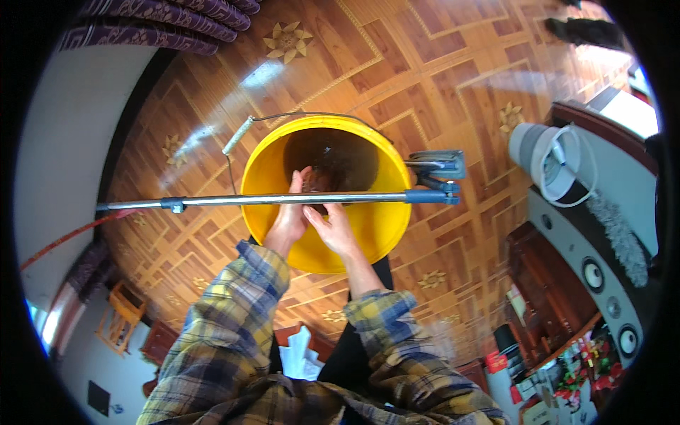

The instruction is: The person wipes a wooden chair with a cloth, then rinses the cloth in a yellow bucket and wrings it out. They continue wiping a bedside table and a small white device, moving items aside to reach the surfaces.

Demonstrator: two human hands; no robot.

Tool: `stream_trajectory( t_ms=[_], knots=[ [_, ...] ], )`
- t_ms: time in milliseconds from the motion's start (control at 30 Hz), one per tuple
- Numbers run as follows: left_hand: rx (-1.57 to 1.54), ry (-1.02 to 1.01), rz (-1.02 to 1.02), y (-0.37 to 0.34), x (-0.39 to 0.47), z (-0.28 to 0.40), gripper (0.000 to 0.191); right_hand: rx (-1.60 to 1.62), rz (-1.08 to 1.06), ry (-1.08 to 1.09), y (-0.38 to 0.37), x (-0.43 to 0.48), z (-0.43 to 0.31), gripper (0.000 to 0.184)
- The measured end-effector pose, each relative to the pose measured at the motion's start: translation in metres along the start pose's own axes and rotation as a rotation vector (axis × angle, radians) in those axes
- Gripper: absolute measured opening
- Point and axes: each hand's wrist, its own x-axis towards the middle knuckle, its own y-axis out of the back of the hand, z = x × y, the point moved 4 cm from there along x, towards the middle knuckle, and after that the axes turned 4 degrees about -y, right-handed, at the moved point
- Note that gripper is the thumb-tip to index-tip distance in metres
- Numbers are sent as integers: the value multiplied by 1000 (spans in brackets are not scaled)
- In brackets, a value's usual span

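Observation:
A yellow plastic bucket [324, 257] stands on the floor before me with dark water [340, 151] in it. Across its mouth lies a metal telescopic pole [297, 200] with blue fittings; a blue-grey mop head [438, 163] shows beyond the right rim. My left hand [293, 212] is inside the bucket, partly behind the pole, fingers at the water. Close beside it, my right hand [332, 226] reaches in under the pole, fingertips near the left palm. A brownish wet thing [320, 180] shows by the left fingers; whether either hand holds it is unclear.
The wire bucket handle with its pale grip [238, 135] rests at the rim's left. At the right are a white-and-grey bin [523, 146], a grey fluffy duster [619, 236] and a tall speaker [568, 247]. Purple curtains [159, 37] hang upper left; a wooden chair [121, 316] is lower left.

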Motion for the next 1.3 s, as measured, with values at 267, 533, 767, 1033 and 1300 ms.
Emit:
stream_trajectory(
  t_ms=[267, 533, 767, 1033, 1300],
  knots=[
    [343, 156, 152, 6, -18, 7, 69, 253, -31, -203, 2, 7, 0, 22],
    [406, 161, 199, 17, -20, 5, 71, 378, -45, -363, -13, 4, 5, 26],
    [353, 158, 217, 25, -26, -4, 77, 411, -56, -415, -10, 5, 22, 25],
    [1598, 30, -140, -27, -73, 40, 51, 391, 104, -522, 3, 5, 56, 23],
    [842, -943, -1247, -259, -157, 240, 31, 638, -137, -574, 15, -16, 64, 19]
  ],
)
